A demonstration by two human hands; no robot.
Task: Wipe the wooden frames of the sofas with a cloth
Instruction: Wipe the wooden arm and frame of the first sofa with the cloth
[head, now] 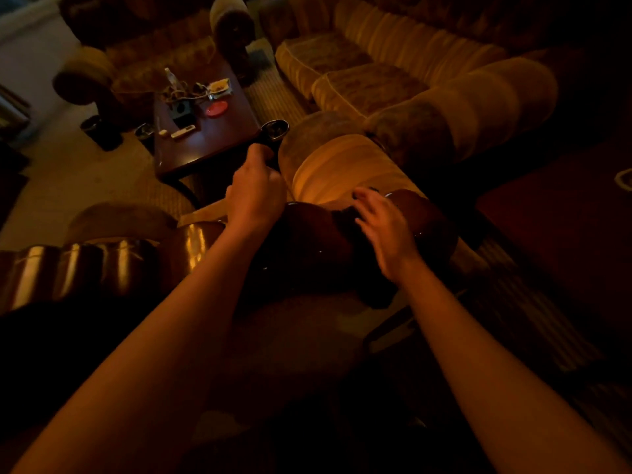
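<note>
I lean over a striped sofa armrest [342, 165] in a dim room. Its glossy dark wooden frame [307, 244] curves across the near end of the armrest. My right hand [386, 230] lies on a dark cloth [345, 220] on top of this wood, fingers spread and pressing down. Part of the cloth hangs over the near side of the frame. My left hand [254, 189] reaches further forward and grips the dark wooden post [275, 131] at the front end of the armrest, fingers curled round it.
A shiny wooden coffee table [212, 138] stands ahead on the left with a bottle [170, 78], cables, a red lid [216, 108] and small items. A long striped sofa [393, 73] runs along the right. An armchair [136, 56] sits at the far left, and fluted wood [85, 265] gleams at the lower left.
</note>
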